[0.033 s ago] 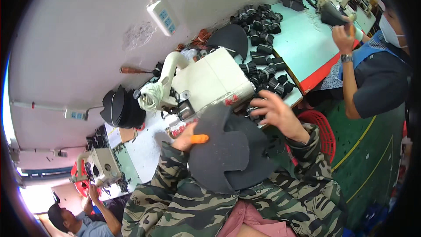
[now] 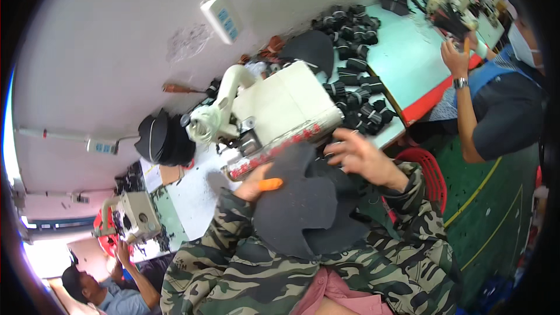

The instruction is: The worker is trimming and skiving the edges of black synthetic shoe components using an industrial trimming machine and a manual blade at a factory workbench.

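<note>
Over my lap lie dark grey, flat cut pieces (image 2: 294, 216) with curved edges and notches, overlapping each other. My left hand (image 2: 255, 186) grips their left edge, its thumb in an orange finger cot (image 2: 270, 184) pressed on top; the fingers beneath are hidden. Just off the upper right edge of the pieces, my right hand (image 2: 367, 161) is raised with its fingers apart and slightly bent, nothing visible in it. Directly beyond both hands stands a cream sewing machine (image 2: 286, 105) with a red-marked front edge.
Bundles of tied black strips (image 2: 356, 84) crowd the table right of the machine. A tied stack of dark pieces (image 2: 163, 140) stands at left. A red plastic basket (image 2: 423, 169) sits on the green floor. Co-workers sit at right (image 2: 504, 105) and lower left (image 2: 111, 294).
My right hand has dropped slightly and come closer to the dark pieces. My left hand keeps its grip. At right, the co-worker's dark piece has shifted at the machine.
</note>
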Demonstrator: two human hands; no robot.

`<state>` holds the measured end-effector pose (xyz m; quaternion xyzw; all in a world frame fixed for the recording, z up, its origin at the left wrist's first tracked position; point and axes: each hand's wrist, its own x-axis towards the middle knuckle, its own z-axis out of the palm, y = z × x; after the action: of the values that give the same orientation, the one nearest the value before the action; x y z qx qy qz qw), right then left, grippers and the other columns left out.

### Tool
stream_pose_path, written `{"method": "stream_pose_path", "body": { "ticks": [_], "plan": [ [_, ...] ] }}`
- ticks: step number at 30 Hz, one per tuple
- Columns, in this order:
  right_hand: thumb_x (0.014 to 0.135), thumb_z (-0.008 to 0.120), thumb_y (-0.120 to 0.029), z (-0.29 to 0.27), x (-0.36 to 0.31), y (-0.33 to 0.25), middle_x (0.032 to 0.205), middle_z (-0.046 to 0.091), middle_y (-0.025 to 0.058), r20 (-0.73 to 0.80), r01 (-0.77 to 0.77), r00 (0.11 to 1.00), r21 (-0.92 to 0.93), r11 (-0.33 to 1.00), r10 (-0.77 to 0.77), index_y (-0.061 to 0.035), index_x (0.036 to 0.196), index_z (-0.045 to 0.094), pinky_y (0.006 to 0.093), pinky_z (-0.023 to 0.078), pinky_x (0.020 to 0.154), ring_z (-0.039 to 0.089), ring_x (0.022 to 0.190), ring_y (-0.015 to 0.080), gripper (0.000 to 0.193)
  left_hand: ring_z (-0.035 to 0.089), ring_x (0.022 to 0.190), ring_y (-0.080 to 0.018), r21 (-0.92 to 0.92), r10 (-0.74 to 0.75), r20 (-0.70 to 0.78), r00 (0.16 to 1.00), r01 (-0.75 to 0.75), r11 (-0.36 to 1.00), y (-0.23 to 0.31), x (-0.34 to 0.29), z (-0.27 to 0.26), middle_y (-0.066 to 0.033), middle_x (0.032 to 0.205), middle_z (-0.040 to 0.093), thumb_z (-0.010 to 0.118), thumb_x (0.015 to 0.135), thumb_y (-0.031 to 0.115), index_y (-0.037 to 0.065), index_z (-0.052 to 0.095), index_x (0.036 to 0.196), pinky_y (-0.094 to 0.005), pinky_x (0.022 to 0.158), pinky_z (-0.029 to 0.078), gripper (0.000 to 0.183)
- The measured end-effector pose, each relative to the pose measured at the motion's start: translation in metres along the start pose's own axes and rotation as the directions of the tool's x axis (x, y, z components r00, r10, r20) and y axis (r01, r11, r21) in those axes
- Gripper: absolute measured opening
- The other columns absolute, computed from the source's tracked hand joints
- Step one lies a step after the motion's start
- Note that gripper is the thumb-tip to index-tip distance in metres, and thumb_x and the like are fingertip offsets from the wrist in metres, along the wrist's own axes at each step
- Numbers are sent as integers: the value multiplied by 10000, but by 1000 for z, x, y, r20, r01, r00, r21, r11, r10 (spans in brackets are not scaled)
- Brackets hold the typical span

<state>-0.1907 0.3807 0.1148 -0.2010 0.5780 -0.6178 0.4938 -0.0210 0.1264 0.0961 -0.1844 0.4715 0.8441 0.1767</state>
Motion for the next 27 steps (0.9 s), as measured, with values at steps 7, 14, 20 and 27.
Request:
{"method": "stream_pose_path", "body": {
  "ticks": [7, 14, 20, 27],
  "plan": [
    [828, 733, -293, 28, 50, 60, 1245, 573, 207, -36, -149, 989, -115, 982, 146, 90, 1371, 378, 311, 457, 947, 578, 1130, 229, 753, 627, 975, -134, 41, -10, -93, 996, 14, 999, -64, -6, -22, -74, 1142, 622, 614, 942, 245, 1, 530, 1280, -298, 832, 535, 425],
    [863, 692, -169, 91, 78, 35, 1005, 648, 47, 355, -231, 894, -155, 961, 272, 67, 1172, 589, 236, 473, 821, 580, 914, 96, 402, 620, 1056, -179, -240, 6, -170, 985, -48, 970, -63, -77, -44, -114, 1209, 605, 668, 903, 286, -28, 503, 1304, -306, 890, 528, 535],
    [996, 525, -246, 139, 108, 35, 1056, 660, 87, 432, -133, 878, -191, 973, 205, 60, 1209, 564, 261, 508, 737, 614, 843, 101, 375, 600, 1041, -157, 181, 124, -554, 823, -26, 983, -60, -152, -106, -114, 1139, 638, 668, 867, 129, -25, 573, 1231, -285, 907, 500, 407],
    [957, 544, -134, 122, 104, 24, 1001, 681, 153, 87, -254, 960, -127, 959, 266, 35, 1241, 532, 267, 529, 669, 676, 815, 175, 331, 697, 808, -234, 941, 945, -318, 71, 146, 306, 157, -192, -203, -134, 918, 708, 733, 795, 95, 29, 622, 1087, -306, 714, 526, 320]
  ]
}}
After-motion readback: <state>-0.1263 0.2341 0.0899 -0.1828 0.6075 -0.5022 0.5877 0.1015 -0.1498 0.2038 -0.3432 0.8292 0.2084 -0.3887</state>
